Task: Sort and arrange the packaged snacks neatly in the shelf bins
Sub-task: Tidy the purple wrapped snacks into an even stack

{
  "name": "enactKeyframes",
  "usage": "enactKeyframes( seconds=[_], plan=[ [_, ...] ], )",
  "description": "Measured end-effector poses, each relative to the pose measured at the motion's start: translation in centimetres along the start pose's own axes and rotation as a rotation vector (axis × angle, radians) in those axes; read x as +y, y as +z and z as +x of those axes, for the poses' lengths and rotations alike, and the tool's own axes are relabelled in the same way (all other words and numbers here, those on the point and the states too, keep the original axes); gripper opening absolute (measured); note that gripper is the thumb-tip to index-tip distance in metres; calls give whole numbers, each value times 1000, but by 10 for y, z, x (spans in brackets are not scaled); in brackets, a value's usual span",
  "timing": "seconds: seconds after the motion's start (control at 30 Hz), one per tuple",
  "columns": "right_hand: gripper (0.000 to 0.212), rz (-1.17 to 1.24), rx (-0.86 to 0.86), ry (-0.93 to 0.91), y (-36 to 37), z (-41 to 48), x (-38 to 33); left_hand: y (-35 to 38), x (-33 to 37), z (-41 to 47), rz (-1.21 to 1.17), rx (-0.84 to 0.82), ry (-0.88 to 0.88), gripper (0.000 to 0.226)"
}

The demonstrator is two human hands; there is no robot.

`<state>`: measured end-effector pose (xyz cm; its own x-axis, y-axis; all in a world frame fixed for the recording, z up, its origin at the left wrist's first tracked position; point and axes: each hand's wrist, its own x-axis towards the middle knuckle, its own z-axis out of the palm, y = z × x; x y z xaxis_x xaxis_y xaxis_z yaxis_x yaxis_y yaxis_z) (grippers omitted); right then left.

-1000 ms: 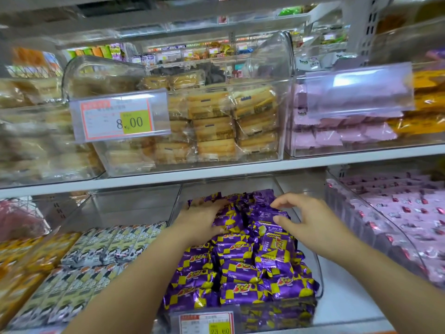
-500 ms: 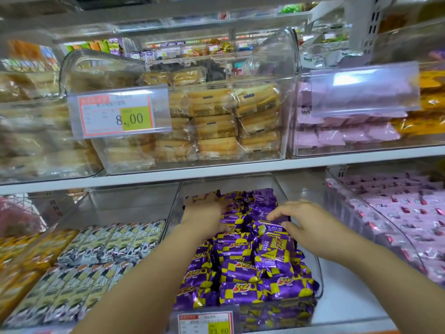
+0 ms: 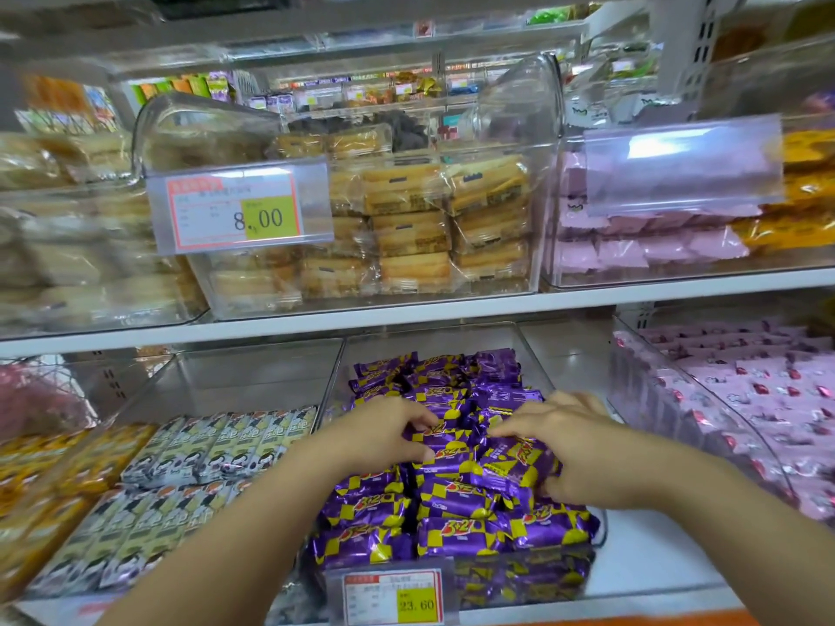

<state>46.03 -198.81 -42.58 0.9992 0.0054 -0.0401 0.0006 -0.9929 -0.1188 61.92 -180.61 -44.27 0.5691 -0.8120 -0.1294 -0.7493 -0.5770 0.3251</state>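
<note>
Both hands are in the lower middle of the frame, on a heap of purple snack packets (image 3: 452,535) with yellow checks, which fills the front and middle of a clear bin (image 3: 452,336) on the lower shelf. The back of this bin is bare.

The left hand (image 3: 384,436) curls over the top of the heap, and its thumb and fingers pinch 1 upper packet (image 3: 445,438) between them. The right hand (image 3: 565,449), just right of it, grasps 1 tilted packet (image 3: 515,467), with fingers laid across its top edge and the thumb tucked under its lower right corner. The 2 hands are close together but do not touch.

A price tag reading 23.60 (image 3: 393,596) hangs on the bin's front, at the bottom centre. To the lower left, grey and yellow packets (image 3: 217,449) lie in rows in a neighbouring bin. At the right, pink packets (image 3: 768,399) fill another. Above the white shelf board (image 3: 452,309), golden wrapped cakes (image 3: 406,232) are stacked in a clear bin bearing a tag marked 8.00 (image 3: 239,210).
</note>
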Motion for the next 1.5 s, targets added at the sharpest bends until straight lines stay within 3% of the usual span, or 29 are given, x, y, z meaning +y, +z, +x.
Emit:
enactKeyframes(
  seconds=[0.3,0.43,0.63,0.77,0.97,1.07,1.23,1.4,1.5],
  plan=[
    [50,97,236,-17,-4,-2,-8,-3,-1,-10,68,-130,25,51],
    [53,78,267,-11,-6,-2,-14,1,-1,-17,105,-141,40,53],
    [56,241,275,-35,0,5,-11,7,1,-25,42,-80,3,64],
    [47,427,326,-50,2,7,-14,7,4,-28,71,-138,10,75],
    [73,562,435,20,4,14,-10,2,6,-30,38,-161,13,80],
    [83,693,448,82,6,18,-12,-3,5,-35,-45,-62,39,79],
    [83,699,479,90,13,30,-17,-13,13,-40,-446,264,111,63],
    [71,562,456,15,17,37,-35,-12,23,-38,-318,414,246,59],
    [63,592,519,-7,19,41,-39,-10,16,-34,-358,478,231,43]
  ],
)
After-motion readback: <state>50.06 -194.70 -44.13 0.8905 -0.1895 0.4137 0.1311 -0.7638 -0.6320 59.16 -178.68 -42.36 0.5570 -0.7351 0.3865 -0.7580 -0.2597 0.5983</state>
